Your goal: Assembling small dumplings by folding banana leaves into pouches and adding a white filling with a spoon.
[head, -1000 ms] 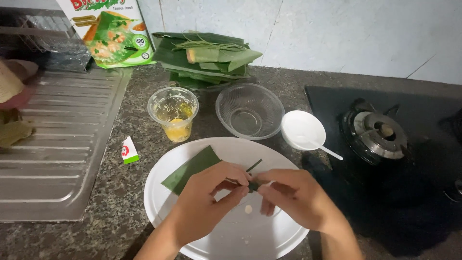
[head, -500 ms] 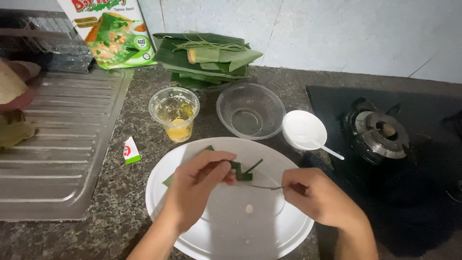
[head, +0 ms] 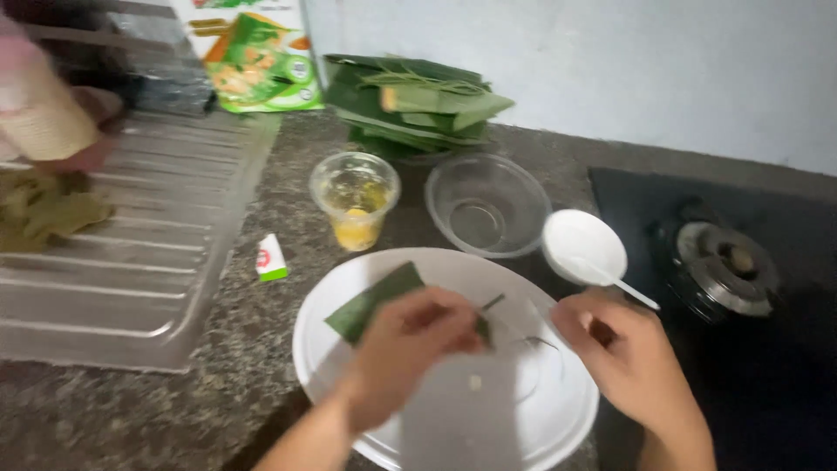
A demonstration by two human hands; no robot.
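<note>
While it lies over the white plate (head: 331, 366), the folded green leaf (head: 370, 301) is pinched in the left hand (head: 405, 340); the right hand (head: 628, 353), apart from it, grips a thin strand (head: 523, 336). Behind stand a plastic cup (head: 355, 199), glass bowl (head: 486, 205) and stacked leaves (head: 414, 100).

Plastic cup (head: 355, 199) w/ yellow liquid, glass bowl (head: 488, 206), gas burner (head: 726, 267), sink drainboard (head: 131, 262).

Pretty dim in here, flat indoor light with a cool cast. Whole view is soft with motion blur, worst on the left hand (head: 405, 344) and right hand (head: 632, 362). White plate (head: 453, 427) looks washed out, stove (head: 728, 279) side sinks into shadow.
</note>
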